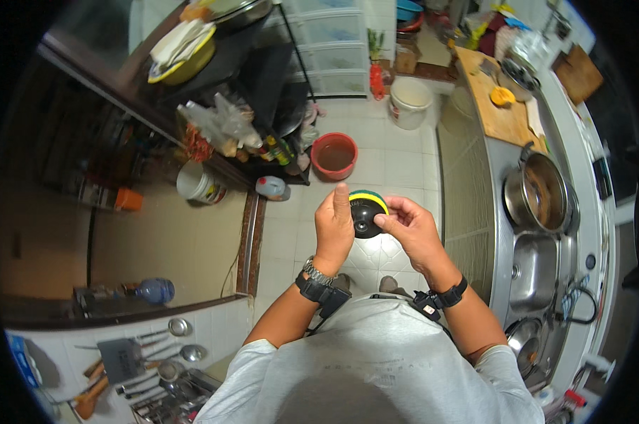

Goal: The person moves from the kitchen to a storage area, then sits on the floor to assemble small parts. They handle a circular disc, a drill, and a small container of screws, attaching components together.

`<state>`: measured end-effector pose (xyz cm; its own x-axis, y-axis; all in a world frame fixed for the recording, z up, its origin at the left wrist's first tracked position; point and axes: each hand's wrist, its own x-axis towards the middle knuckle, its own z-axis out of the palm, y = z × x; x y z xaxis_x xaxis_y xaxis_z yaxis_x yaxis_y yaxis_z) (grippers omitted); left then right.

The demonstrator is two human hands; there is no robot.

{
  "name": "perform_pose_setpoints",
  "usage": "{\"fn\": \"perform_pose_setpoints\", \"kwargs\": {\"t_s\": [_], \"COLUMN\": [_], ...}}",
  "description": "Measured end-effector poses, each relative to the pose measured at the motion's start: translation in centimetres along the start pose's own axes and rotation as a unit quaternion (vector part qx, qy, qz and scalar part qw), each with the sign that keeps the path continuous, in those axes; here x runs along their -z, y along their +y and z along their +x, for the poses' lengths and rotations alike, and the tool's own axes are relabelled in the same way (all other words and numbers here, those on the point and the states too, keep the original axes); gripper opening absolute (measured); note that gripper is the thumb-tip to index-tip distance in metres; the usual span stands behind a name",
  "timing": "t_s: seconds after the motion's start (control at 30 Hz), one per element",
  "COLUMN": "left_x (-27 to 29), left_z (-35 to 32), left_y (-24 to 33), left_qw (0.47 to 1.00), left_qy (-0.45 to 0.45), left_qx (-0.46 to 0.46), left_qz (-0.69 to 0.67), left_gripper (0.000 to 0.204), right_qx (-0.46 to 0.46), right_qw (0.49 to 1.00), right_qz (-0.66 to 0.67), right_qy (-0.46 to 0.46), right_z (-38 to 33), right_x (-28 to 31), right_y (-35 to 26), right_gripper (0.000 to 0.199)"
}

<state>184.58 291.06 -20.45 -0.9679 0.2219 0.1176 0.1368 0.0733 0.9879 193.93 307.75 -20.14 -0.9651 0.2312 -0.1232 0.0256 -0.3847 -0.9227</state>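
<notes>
So: both hands up at chest height over the tiled floor | left hand and right hand clamped on black round lid with yellow-green rim | looks like inspecting/turning it | next needs a firm twisting grip

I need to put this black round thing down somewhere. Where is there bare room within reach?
Both hands, left hand and right hand, hold the black round object. Free: the wooden board past the orange dish, and the sink basin. Crowded: the pot fills the stove; the dark shelf is cluttered.
</notes>
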Motion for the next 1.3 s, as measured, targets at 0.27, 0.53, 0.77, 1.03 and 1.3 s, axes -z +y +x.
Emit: {"fn": "perform_pose_setpoints", "kwargs": {"t_s": [0.27, 0.53, 0.77, 1.03, 1.3], "left_x": [14.0, 45.6, 76.1, 100.2, 128.9], "left_z": [1.8, 5.0, 6.5, 13.5, 27.7], "left_y": [-5.3, -10.7, -12.7, -12.1, -18.1], "left_qw": [0.981, 0.835, 0.771, 0.705, 0.737], "left_qy": [0.17, 0.033, 0.146, 0.254, 0.381], "left_qx": [0.086, 0.209, 0.239, 0.171, 0.118], "left_qz": [0.045, -0.508, -0.572, -0.639, -0.546], "left_gripper": [0.065, 0.068, 0.073, 0.055, 0.066], "right_qx": [-0.112, -0.234, 0.246, 0.367, 0.423], "right_qw": [0.988, 0.95, 0.792, 0.62, 0.562], "right_qz": [-0.036, -0.068, -0.406, -0.432, -0.362], "right_qy": [-0.104, -0.197, -0.384, -0.542, -0.612], "right_z": [7.4, 16.8, 22.1, 30.6, 48.3], "right_x": [-12.7, -40.6, -72.0, -101.4, -130.3], "right_y": [8.0, 18.1, 24.9, 30.0, 42.2], "right_gripper": [0.029, 0.033, 0.053, 0.032, 0.035]}}
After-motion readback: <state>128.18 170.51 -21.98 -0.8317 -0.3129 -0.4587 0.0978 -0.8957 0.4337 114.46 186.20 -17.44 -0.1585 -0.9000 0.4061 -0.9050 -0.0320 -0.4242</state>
